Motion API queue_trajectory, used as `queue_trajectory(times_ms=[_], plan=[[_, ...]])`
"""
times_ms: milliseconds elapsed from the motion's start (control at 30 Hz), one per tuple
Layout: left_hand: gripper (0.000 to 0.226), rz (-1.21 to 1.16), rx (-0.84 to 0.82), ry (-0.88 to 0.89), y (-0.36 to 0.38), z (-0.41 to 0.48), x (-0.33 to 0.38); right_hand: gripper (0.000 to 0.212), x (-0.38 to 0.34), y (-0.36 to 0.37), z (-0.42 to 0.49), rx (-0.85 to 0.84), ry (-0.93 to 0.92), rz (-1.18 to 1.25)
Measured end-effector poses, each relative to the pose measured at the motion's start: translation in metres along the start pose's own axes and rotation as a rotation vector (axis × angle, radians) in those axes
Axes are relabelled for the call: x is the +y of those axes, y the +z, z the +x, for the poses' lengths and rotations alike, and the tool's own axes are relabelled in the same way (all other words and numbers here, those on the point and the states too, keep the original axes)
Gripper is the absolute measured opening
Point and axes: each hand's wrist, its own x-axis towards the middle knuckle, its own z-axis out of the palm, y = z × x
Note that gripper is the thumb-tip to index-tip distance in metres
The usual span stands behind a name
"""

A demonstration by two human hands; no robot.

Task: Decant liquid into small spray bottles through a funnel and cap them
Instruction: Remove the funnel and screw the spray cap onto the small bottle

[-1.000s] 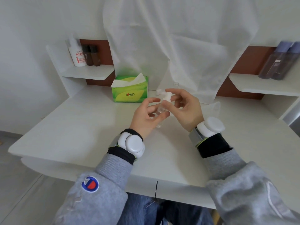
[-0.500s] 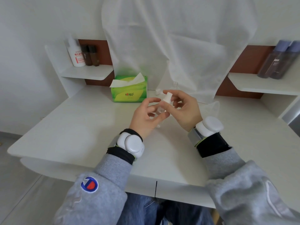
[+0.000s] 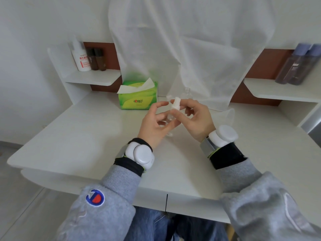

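A small clear spray bottle (image 3: 169, 117) is held upright over the middle of the white table (image 3: 86, 136). My left hand (image 3: 156, 124) grips its body from the left. My right hand (image 3: 194, 117) pinches the white spray cap (image 3: 175, 103) on its neck with thumb and forefinger. Behind my hands a second clear bottle (image 3: 186, 93) stands uncapped on the table. A translucent funnel (image 3: 229, 113) lies on the table to the right of my right hand. The bottle's lower part is partly hidden by my fingers.
A green tissue pack (image 3: 138, 97) sits at the back left of the table. The left shelf (image 3: 93, 78) carries a white bottle and two brown ones. The right shelf (image 3: 281, 91) holds two purple bottles (image 3: 298, 65). A white cloth hangs behind.
My right fingers have shifted around the white cap on top of the bottle, and my left fingers have spread a little. The bottle stays in the same place.
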Motion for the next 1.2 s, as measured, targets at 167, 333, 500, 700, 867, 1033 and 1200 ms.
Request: queue_trajectory(times_ms=[167, 333, 500, 700, 867, 1033, 1200], plan=[[0.053, -0.035, -0.023, 0.014, 0.0, 0.001, -0.002, 0.041, -0.003, -0.001, 0.0, -0.019, 0.018, 0.045], [0.046, -0.029, -0.06, 0.031, -0.001, 0.001, -0.002, 0.032, -0.002, -0.006, 0.002, -0.046, -0.008, 0.098], [0.05, -0.009, -0.023, 0.02, -0.001, 0.001, -0.003, 0.028, 0.0, -0.007, 0.003, -0.062, -0.044, 0.052], [0.044, 0.086, -0.006, 0.066, -0.002, 0.001, -0.004, 0.027, -0.006, -0.009, 0.0, -0.044, -0.099, 0.005], [0.04, 0.134, 0.007, 0.082, -0.001, 0.0, -0.003, 0.025, -0.007, -0.008, -0.001, -0.033, -0.119, 0.002], [0.04, 0.147, 0.06, 0.09, -0.001, 0.0, -0.001, 0.027, -0.001, -0.005, -0.002, -0.027, -0.149, -0.147], [0.034, 0.155, 0.283, 0.057, -0.008, 0.008, -0.01, 0.02, -0.003, -0.011, 0.003, 0.347, -0.169, -0.077]])
